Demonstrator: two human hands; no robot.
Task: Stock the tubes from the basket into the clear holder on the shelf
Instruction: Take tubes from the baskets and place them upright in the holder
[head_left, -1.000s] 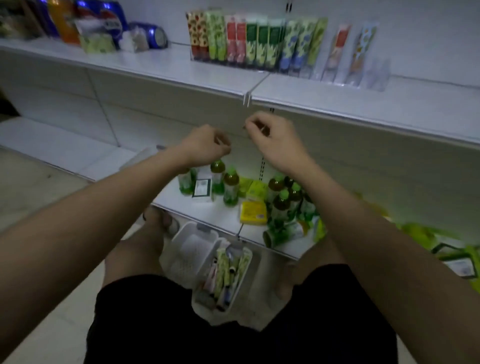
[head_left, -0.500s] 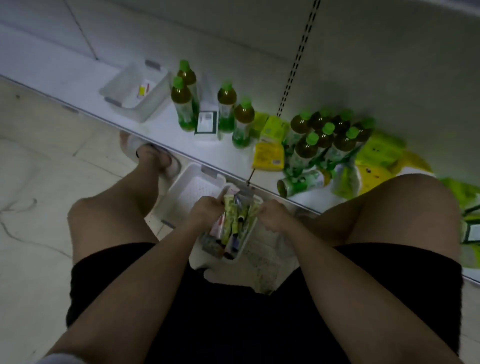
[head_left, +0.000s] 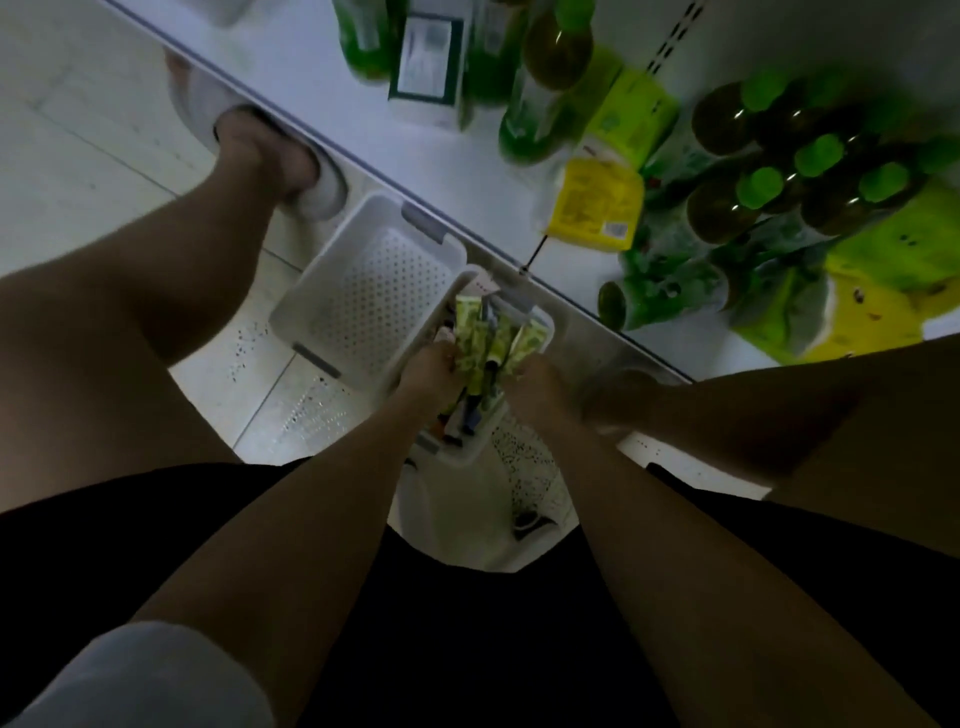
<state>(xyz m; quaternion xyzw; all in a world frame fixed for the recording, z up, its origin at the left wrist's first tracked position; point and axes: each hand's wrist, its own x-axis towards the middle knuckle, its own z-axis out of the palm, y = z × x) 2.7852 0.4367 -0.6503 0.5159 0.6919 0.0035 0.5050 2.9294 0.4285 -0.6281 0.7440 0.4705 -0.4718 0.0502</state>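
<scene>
A white basket (head_left: 457, 457) on the floor between my legs holds several tubes (head_left: 475, 340), mostly green-patterned. Both hands are down in it. My left hand (head_left: 434, 366) grips green tubes at the basket's left side. My right hand (head_left: 537, 382) grips a green tube (head_left: 527, 343) at the right side. The fingers of both hands are largely hidden among the tubes. The clear holder and the upper shelf are out of view.
An empty perforated white basket (head_left: 374, 291) lies just left of the tube basket. The bottom shelf (head_left: 322, 98) above carries green-capped bottles (head_left: 763, 187), a yellow packet (head_left: 597, 205) and green packs. My foot in a white slipper (head_left: 265, 150) stands at the shelf edge.
My hands dropped from the upper shelf edge down into the basket, and my view tilted from the shelf to the floor. Both hands have now closed around tubes.
</scene>
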